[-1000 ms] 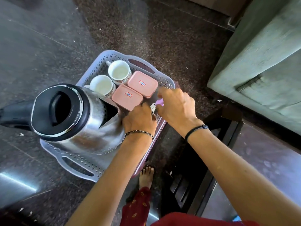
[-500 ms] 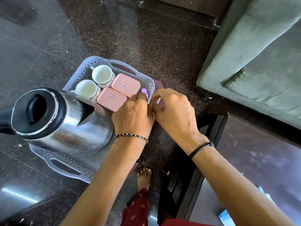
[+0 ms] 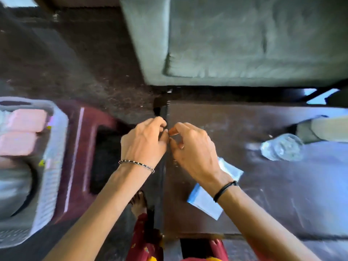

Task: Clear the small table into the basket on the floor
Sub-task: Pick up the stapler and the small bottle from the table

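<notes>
Left hand (image 3: 144, 142) and right hand (image 3: 192, 149) are hovering loosely curled, fingertips nearly meeting, over the surface (image 3: 244, 129) edge. Any pinched item is indiscernible. Basket (image 3: 54, 166) is showing blurred, cropped left.

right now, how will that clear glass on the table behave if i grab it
The glass looks like clear, patterned glassware, so probably fragile, and maybe slick. It appears empty, so likely light. It stands near the table middle; a careless nudge might tip it.
</notes>
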